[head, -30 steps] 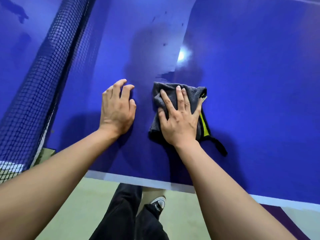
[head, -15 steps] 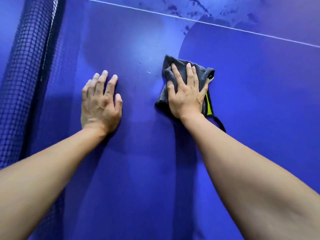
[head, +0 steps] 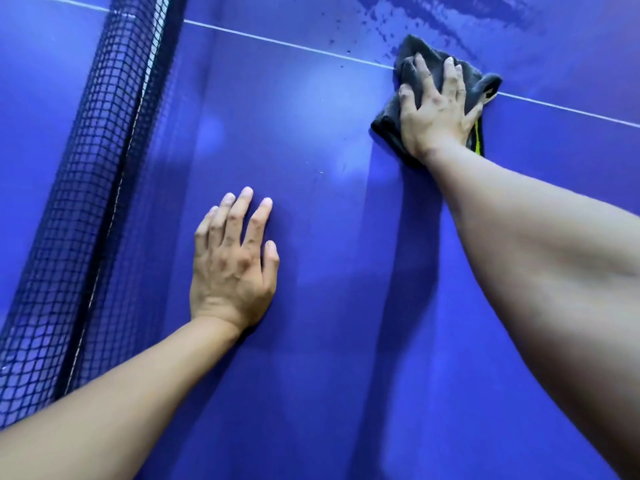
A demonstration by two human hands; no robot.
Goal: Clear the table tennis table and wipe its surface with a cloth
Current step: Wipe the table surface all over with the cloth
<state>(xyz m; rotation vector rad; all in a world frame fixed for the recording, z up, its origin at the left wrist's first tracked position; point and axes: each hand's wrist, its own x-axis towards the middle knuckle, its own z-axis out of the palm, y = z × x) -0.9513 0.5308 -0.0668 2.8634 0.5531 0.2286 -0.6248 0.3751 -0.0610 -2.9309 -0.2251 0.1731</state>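
The right hand (head: 437, 112) is now reaching much farther across the table (head: 329, 341) than half a second ago, carrying the grey cloth (head: 408, 60) up onto the thin white centre line (head: 277, 44), where before it was lying well short of that line. The left hand (head: 232, 268) is sitting lower in the view than it was (the head is leaning further forward), while its spot on the blue surface is looking about the same.

The right hand is pressing flat on the cloth with its fingers spread apart, palm down, not gripping. The left hand is lying open and flat on the bare surface, fingers slightly apart, holding nothing.

The net (head: 90, 188) is running along the left side, rising from the lower left toward the top of the view, with the left hand near it but not touching. To the right of the cloth and below it the blue surface is stretching away bare. Beyond the centre line a wet, streaky patch (head: 450, 19) is spreading just past the cloth's far edge.

The cloth is bunched under the hand, its long axis running from near-right to far-left, roughly along the forearm, with a yellow-green trimmed edge (head: 479, 140) showing at its near right corner.
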